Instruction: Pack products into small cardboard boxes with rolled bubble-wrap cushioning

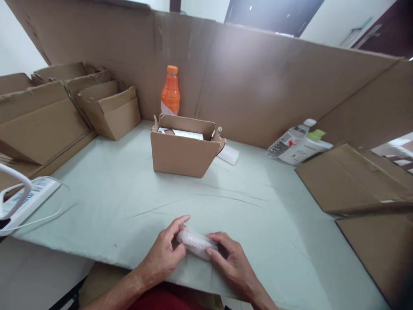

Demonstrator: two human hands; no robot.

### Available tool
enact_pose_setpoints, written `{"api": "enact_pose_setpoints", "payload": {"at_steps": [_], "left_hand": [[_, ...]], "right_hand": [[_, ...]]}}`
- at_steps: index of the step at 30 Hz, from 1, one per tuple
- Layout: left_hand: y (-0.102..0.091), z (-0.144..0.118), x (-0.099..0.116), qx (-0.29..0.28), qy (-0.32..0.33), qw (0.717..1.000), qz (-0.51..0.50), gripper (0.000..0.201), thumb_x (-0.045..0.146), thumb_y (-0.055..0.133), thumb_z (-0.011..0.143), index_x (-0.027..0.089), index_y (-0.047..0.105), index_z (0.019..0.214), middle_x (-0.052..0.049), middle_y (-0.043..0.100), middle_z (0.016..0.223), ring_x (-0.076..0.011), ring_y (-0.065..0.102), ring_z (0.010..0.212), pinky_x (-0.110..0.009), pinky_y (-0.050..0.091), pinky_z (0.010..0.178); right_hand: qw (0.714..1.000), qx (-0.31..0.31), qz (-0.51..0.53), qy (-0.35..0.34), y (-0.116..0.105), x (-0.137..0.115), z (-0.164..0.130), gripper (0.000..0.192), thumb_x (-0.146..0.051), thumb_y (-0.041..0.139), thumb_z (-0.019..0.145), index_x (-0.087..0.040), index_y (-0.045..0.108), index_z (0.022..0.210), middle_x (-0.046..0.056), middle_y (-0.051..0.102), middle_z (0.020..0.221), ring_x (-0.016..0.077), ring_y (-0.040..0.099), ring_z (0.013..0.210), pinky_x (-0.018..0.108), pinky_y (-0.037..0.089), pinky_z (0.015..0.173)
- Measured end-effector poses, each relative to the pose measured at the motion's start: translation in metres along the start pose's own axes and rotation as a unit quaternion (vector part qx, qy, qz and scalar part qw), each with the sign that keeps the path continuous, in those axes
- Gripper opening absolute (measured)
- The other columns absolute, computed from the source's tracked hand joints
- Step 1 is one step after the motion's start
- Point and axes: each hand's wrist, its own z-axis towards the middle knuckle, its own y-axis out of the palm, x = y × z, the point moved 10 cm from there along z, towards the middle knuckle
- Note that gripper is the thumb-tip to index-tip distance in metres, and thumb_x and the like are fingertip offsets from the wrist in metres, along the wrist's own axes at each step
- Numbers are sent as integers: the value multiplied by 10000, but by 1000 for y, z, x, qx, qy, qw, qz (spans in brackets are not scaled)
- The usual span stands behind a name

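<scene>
Okay, so starting closest to us, our right hand [234,260] pinches the right end of a bubble-wrapped roll [195,243], thumb on the near side and fingers over the top. Our left hand [164,249] has a looser hold on the other end, thumb against the wrap, index finger sticking up clear of it. The roll sits between our palms by the near edge of the table [129,198], though we can't tell if it's touching the surface. For a two-handed hold like this, we'd keep the pressure light and even, since the wrap looks soft and probably squashes or slips if one side squeezes harder. We'd also bring that index finger down so both ends get equal support, and stay a bit further in from the edge, just in case. Further out there's decent elbow room before the open cardboard box [177,155], which has something white inside; we'd keep our knuckles away from its ragged rim. Past that, the orange bottle [171,94] stands near the cardboard wall [245,82], well out of our way.
</scene>
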Motion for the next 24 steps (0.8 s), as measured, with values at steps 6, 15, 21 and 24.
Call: {"api": "enact_pose_setpoints", "payload": {"at_steps": [6, 15, 21, 24], "left_hand": [[-14, 26, 8, -12, 4, 1000, -23, 543, 183, 571, 833, 206, 538, 1374, -62, 658, 1067, -166, 629, 914, -313, 529, 859], [-104, 127, 24, 177, 76, 980, 44, 467, 267, 583, 823, 143, 579, 1274, -116, 674, 1092, -190, 652, 923, -371, 544, 850], [-99, 127, 3, 168, 96, 978, 75, 566, 201, 571, 781, 166, 529, 1344, -128, 660, 1159, -190, 653, 907, -310, 536, 697], [-102, 124, 4, 180, 109, 973, 89, 536, 212, 556, 804, 152, 522, 1335, -137, 660, 1157, -199, 667, 916, -351, 555, 770]], "right_hand": [[998, 55, 2, -16, -20, -16, 26, 189, -354, 528, 959, -222, 662, 953, 29, 727, 856, 177, 687, 746, 259, 556, 665], [957, 261, -91, -90, -157, -98, 91, 217, -431, 616, 934, -244, 697, 1010, 28, 692, 803, 173, 625, 662, 295, 537, 634], [922, 376, 1, -95, -216, -90, 143, 261, -441, 679, 865, -211, 691, 988, 23, 681, 824, 146, 587, 665, 274, 497, 586], [906, 412, 83, -45, -223, -33, 139, 296, -453, 690, 820, -191, 676, 957, 6, 658, 780, 128, 551, 623, 262, 478, 566]]}}
